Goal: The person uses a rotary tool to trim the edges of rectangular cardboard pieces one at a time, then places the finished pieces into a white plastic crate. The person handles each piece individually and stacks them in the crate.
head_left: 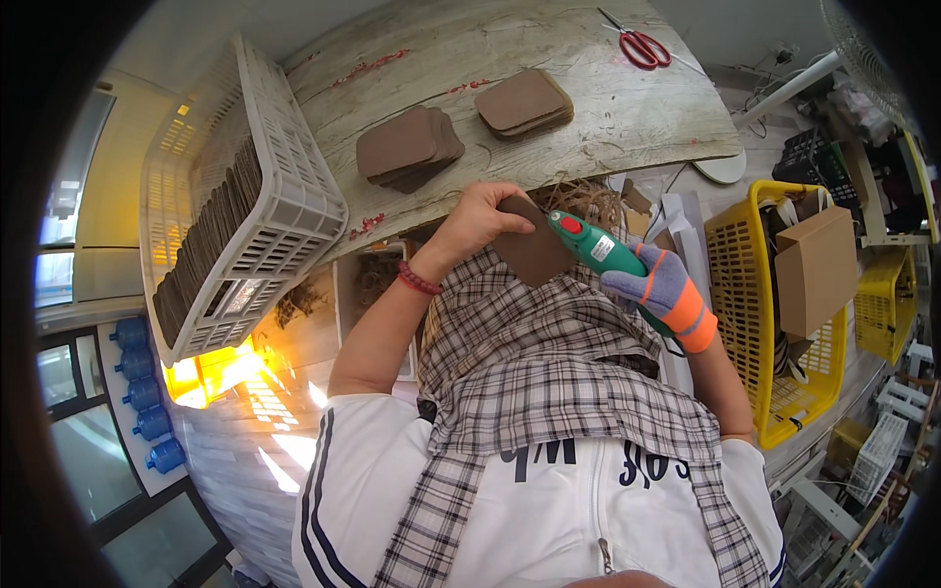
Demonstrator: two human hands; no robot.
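Bare, with a red beaded bracelet at its wrist, my left hand [478, 225] pinches the upper edge of a brown rounded-corner sheet [535, 253] over my lap. My right hand [668, 290], in a grey and orange glove, is wrapped round a green handheld power tool [594, 247] with a red button. The tool's front end is at the sheet's right edge; whether they touch, I cannot tell. Beyond my hands, two stacks of similar brown sheets, a left stack [400, 143] and a right stack [525, 102], lie on the worn table [431, 73].
Red-handled scissors [643, 49] lie at the table's far right. A white crate [270, 211] filled with brown sheets stands at left. Thin brown offcuts [586, 200] hang around the table's near edge. A yellow basket [735, 279] with a cardboard box [814, 272] is at right.
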